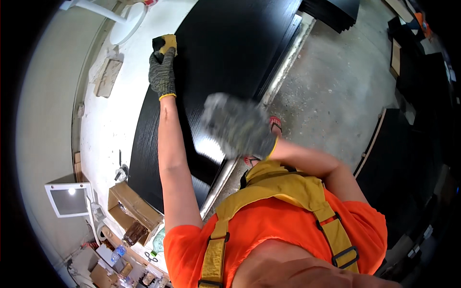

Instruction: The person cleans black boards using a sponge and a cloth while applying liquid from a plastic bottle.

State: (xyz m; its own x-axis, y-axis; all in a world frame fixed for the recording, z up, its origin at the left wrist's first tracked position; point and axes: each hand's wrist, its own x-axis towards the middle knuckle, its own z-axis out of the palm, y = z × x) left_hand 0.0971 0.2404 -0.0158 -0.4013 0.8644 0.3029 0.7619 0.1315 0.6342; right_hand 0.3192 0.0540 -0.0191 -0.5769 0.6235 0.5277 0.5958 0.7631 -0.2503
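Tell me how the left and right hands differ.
The left hand reaches far out; the right hand is nearer the orange shirt. The left hand shows sharply, holding a yellow-and-black block; the right hand is blurred, its grip unclear. Both wear grey knitted gloves with yellow cuffs.

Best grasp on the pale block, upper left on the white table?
I'd grip the pale block mid-length, across its narrow width, coming from above and slightly right. It's long and lies on the white table, so its two long sides suit an opposed grip; its left side is toward the wall, its right faces the black board.
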